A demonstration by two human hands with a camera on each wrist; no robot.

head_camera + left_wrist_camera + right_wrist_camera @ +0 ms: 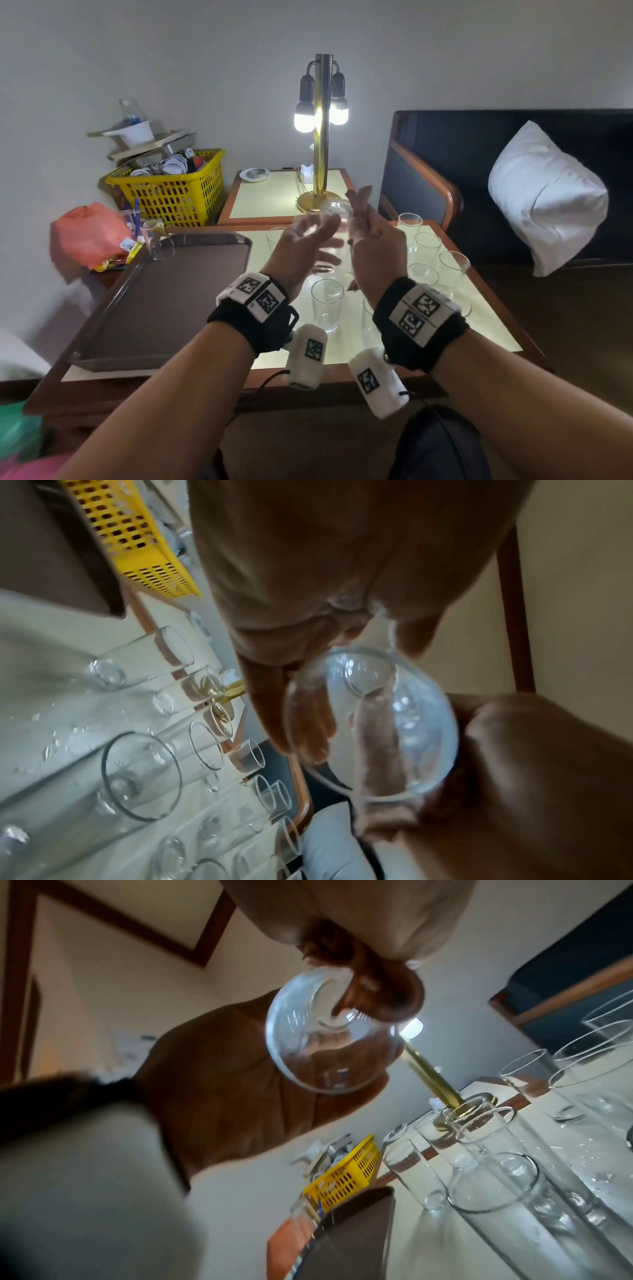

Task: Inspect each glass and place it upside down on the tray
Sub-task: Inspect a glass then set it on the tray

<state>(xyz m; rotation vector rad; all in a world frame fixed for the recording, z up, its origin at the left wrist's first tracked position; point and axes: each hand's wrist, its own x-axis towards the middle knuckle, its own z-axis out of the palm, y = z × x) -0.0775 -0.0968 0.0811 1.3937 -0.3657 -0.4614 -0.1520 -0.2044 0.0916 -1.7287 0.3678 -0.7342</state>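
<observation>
**One glass raised between both hands over the bench**

The wood-edged bench with a pale yellow top (493,329) carries the rest. On its left part lies the large brown rectangular plastic tray (164,294), with one clear glass tumbler (158,240) at its far left corner; whether that tumbler stands on the tray or just beside it cannot be told. Behind the tray sits a yellow perforated plastic basket (171,192) piled with clutter, and on a second small table a brass lamp with two lit bulbs (322,137). To the right is a dark sofa with a white pillow (544,198).

On the right part of the bench stands a cluster of upright clear drinking glasses (327,305), mouths up, with water droplets on the surface around them.

The left hand (301,250) and right hand (373,246) are raised above that cluster, close together, both on one clear glass held aloft (334,226). The left hand's fingers (301,718) curl round its side; the right hand's fingers (377,993) grip near its base. The glass is tilted, its open mouth toward the wrists.
</observation>
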